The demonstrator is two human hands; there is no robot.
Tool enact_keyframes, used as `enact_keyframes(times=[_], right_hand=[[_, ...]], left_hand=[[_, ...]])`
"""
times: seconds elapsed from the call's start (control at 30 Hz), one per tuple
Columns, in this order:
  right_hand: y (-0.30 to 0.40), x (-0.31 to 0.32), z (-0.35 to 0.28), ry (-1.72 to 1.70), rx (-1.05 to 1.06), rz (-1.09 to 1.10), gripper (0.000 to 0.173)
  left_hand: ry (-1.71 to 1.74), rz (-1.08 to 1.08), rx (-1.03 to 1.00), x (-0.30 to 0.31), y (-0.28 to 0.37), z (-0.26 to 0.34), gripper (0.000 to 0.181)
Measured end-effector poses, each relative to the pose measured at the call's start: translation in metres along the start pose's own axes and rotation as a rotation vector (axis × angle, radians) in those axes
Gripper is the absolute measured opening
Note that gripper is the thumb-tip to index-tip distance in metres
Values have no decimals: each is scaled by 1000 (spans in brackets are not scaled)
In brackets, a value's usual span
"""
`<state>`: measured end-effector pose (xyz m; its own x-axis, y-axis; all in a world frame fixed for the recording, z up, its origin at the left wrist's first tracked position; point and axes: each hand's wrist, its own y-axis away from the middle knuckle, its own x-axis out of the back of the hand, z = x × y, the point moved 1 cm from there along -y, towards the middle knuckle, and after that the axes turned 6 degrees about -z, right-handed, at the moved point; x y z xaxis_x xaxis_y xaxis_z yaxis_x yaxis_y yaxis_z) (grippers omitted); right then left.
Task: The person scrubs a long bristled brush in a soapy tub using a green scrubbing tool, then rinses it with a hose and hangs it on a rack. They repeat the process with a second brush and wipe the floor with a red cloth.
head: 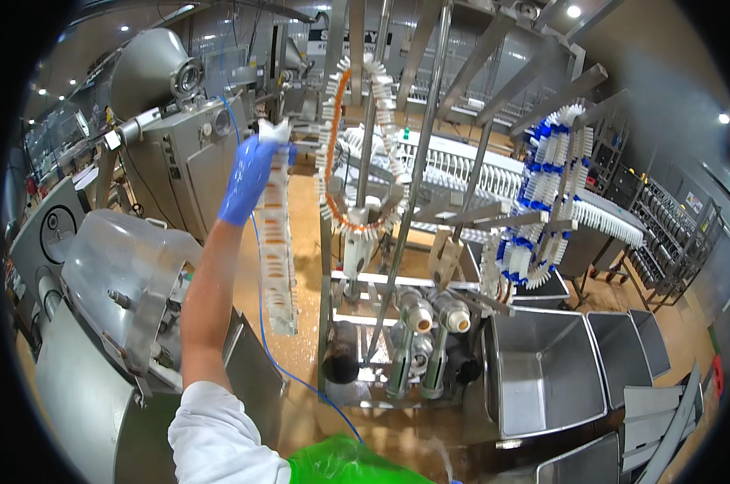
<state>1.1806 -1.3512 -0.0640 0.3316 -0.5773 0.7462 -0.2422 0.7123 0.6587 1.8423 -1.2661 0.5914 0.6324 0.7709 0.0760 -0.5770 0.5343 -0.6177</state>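
Observation:
My left hand (pixel 245 178), in a wet blue glove, is raised and grips the top of a hanging loop of white plastic conveyor chain (pixel 277 242). Orange shows through the gaps between its links. To its right, a similar white-and-orange chain loop (pixel 330 133) hangs on a steel rack (pixel 428 115). Of my right hand, at most a sliver of blue shows at the bottom edge; whether it holds anything is hidden. A faint spray of water (pixel 443 457) rises near there.
Blue-and-white chain loops (pixel 543 175) hang farther right on the rack. Steel tubs (pixel 543 375) stand at right. A machine with a clear cover (pixel 129 272) is at left. A blue hose (pixel 274 357) crosses the wet floor. Metal nozzle parts (pixel 401 363) sit low in front.

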Motion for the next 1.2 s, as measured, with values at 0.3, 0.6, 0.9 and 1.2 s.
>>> enact_keyframes(times=[0.3,0.6,0.9,1.2], right_hand=[[-25,41,-36,-282,7,67,30],[-4,28,-4,-682,-127,103,35],[45,-64,39,-1297,-366,56,39],[100,-55,42,-1322,-438,19,42]], left_hand=[[-1179,494,-1398,56,-227,142,27],[-1084,19,-417,-125,-177,167,44],[-591,25,-3,-114,-114,-29,51],[-584,104,-323,-212,64,-112,42]])
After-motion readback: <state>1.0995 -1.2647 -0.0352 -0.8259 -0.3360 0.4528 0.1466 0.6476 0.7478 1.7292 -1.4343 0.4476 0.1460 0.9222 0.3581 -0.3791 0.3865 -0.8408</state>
